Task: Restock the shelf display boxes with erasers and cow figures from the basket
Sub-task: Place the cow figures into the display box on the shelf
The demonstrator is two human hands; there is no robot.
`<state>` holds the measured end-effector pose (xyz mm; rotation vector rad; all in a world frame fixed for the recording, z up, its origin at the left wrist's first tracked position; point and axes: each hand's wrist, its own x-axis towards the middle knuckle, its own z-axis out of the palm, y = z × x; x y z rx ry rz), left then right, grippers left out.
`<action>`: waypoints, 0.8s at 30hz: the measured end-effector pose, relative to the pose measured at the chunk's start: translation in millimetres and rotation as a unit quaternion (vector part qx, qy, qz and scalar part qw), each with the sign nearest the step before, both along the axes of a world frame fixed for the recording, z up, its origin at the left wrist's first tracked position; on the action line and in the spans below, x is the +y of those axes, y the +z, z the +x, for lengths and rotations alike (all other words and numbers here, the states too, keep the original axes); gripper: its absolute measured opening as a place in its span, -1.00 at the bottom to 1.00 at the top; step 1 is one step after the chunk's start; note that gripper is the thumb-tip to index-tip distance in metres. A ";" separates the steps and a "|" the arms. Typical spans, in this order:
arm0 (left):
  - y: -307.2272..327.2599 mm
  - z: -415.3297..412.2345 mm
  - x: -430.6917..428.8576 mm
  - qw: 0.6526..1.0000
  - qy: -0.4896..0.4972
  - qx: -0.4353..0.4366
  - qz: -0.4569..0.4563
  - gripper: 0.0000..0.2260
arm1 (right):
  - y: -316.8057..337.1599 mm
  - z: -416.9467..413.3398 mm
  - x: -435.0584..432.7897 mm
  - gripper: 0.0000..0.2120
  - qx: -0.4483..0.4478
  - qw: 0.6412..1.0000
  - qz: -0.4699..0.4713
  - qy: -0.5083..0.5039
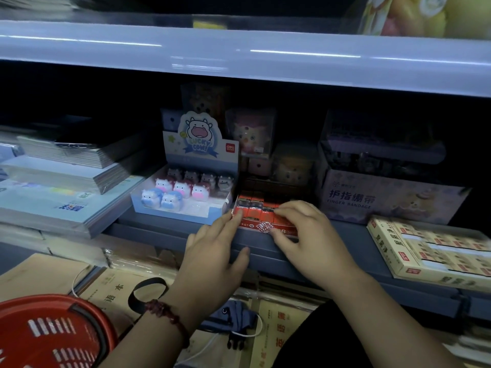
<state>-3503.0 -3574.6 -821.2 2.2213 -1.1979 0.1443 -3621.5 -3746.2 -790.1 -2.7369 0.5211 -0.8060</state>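
On shelf (159, 235): cow box (170, 212) at left, cows (183, 188) in rows inside; eraser box (263, 227) just beside it at right, at shelf's front edge; bandage box (372, 197) further right. Behind eraser box, toy packs (252, 131). Left of cow box, notebook stacks (66, 181). Below shelf at lower left, basket (32, 301).

Shelf (148, 235) — cow box (172, 212), eraser box (255, 224)

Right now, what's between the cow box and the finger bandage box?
The red eraser box, left hand touching it, right hand gripping it; head view.
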 end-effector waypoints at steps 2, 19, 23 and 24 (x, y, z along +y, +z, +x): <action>2.6 -1.8 -1.7 1.000 0.001 0.003 -0.005 -0.39 | 5.5 7.5 6.4 -0.58 0.004 1.000 -0.008 -0.008; 11.1 5.5 -23.9 0.995 0.006 -0.083 0.061 -0.47 | 7.0 25.9 8.6 -0.48 0.045 0.999 0.003 0.005; 12.6 5.9 -26.6 0.995 0.010 -0.083 0.059 -0.50 | 5.7 27.2 5.8 -0.46 0.074 0.997 -0.020 0.012; 12.3 6.1 -27.0 0.995 0.009 -0.084 0.058 -0.50 | 5.5 27.3 5.2 -0.46 0.077 0.997 -0.022 0.012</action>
